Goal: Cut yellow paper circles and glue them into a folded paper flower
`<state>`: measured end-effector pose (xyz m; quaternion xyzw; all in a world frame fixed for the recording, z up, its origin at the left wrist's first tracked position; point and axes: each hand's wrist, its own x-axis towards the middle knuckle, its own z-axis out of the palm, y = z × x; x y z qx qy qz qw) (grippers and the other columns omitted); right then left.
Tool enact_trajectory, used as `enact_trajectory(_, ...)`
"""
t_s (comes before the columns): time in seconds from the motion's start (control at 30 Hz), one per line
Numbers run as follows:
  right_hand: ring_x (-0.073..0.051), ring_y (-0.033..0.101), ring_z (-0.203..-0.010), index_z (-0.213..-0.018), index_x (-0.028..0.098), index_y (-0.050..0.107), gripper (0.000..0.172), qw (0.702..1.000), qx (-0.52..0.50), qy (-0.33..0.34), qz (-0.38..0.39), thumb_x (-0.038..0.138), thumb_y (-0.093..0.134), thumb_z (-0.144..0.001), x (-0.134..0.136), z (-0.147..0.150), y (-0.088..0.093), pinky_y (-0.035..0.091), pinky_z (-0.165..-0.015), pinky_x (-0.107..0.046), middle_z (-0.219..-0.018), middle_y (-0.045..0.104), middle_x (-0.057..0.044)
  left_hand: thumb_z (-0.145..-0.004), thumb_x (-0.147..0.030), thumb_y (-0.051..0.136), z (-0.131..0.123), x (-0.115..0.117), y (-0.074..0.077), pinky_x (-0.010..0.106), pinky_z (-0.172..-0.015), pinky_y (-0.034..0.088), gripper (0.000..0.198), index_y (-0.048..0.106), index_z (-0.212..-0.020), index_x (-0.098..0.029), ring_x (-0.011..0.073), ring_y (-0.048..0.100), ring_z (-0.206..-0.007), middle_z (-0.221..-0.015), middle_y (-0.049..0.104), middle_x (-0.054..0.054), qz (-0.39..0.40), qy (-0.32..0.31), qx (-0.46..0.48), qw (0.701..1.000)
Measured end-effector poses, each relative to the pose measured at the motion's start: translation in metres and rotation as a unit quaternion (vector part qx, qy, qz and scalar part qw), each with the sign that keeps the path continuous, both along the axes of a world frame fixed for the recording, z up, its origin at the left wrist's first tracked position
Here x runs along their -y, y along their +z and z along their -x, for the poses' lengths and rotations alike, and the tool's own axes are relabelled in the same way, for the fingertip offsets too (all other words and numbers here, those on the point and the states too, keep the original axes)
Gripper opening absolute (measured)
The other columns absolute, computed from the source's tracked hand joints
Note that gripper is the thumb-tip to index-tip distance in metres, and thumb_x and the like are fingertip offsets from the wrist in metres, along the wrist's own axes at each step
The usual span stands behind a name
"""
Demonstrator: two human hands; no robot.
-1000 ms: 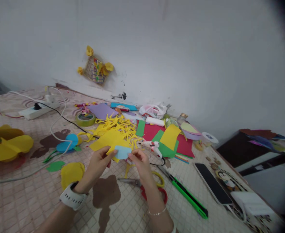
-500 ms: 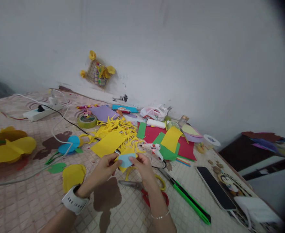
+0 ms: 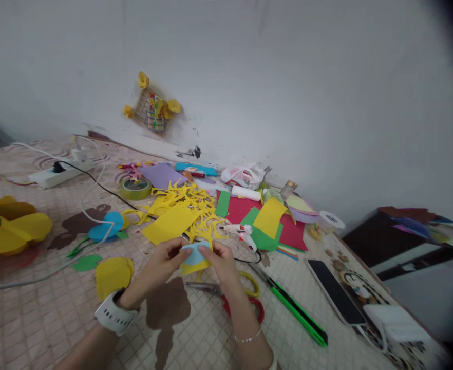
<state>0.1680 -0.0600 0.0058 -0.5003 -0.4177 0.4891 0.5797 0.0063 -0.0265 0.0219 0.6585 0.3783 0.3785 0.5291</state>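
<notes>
Scissors (image 3: 205,288) and a green craft knife (image 3: 296,313) block the way below the right hand (image 3: 222,264).

This looks like a room in a home given over to paper crafts: a bare white wall (image 3: 288,77) with a handmade paper-flower hanging (image 3: 153,110), a household power strip (image 3: 59,174), and cut yellow paper scraps (image 3: 184,203) and a hot glue gun (image 3: 242,234) spread across a patterned cover (image 3: 37,313).

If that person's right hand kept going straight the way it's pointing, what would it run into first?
The right hand is already pinching the blue paper piece, so that comes first. Past it, the line seems to lead to the pile of yellow paper scraps, though depth is hard to judge from this view.
</notes>
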Motion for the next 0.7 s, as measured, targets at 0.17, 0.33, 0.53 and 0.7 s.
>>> enact_trajectory(0.17, -0.012, 0.046, -0.057, -0.067, 0.019, 0.063, 0.025, 0.999, -0.011, -0.029, -0.005, 0.039, 0.077, -0.062, 0.0001, 0.0017, 0.0025, 0.037, -0.055, -0.024, -0.060, 0.054, 0.005, -0.073, -0.047, 0.060, -0.0014, -0.0008, -0.0030, 0.021, -0.045, 0.034, 0.031, 0.061, -0.072, -0.016, 0.0108, 0.043, -0.051, -0.060, 0.052, -0.002, 0.000, 0.010, 0.010, 1.000)
enact_trajectory(0.33, -0.011, 0.043, -0.054, -0.060, 0.018, 0.061, 0.027, 0.998, -0.009, -0.057, -0.014, 0.039, 0.078, -0.060, -0.0010, 0.0025, 0.0049, 0.035, -0.053, -0.024, -0.054, 0.051, 0.005, -0.073, -0.047, 0.062, -0.0018, -0.0020, -0.0057, 0.021, -0.045, 0.032, 0.031, 0.059, -0.070, -0.016, 0.0100, 0.041, -0.051, -0.058, 0.048, -0.004, 0.006, 0.026, 0.029, 0.999)
enact_trajectory(0.53, -0.013, 0.047, -0.052, -0.054, 0.019, 0.058, 0.040, 0.992, -0.010, -0.123, -0.039, 0.053, 0.064, -0.075, -0.0020, -0.0036, 0.0040, 0.038, -0.055, -0.026, -0.052, 0.054, 0.003, -0.073, -0.047, 0.064, -0.0001, -0.0018, -0.0056, 0.020, -0.046, 0.029, 0.031, 0.056, -0.068, -0.017, 0.0090, 0.038, -0.052, -0.057, 0.044, -0.006, 0.018, 0.043, 0.064, 0.997)
enact_trajectory(0.7, -0.013, 0.049, -0.052, -0.053, 0.020, 0.058, 0.049, 0.992, -0.016, -0.121, -0.040, 0.060, 0.055, -0.080, -0.0003, -0.0035, 0.0058, 0.040, -0.056, -0.026, -0.052, 0.055, 0.002, -0.071, -0.046, 0.067, 0.0001, -0.0007, -0.0042, 0.020, -0.048, 0.029, 0.031, 0.057, -0.067, -0.017, 0.0089, 0.039, -0.053, -0.058, 0.045, -0.005, 0.030, 0.041, 0.082, 0.995)
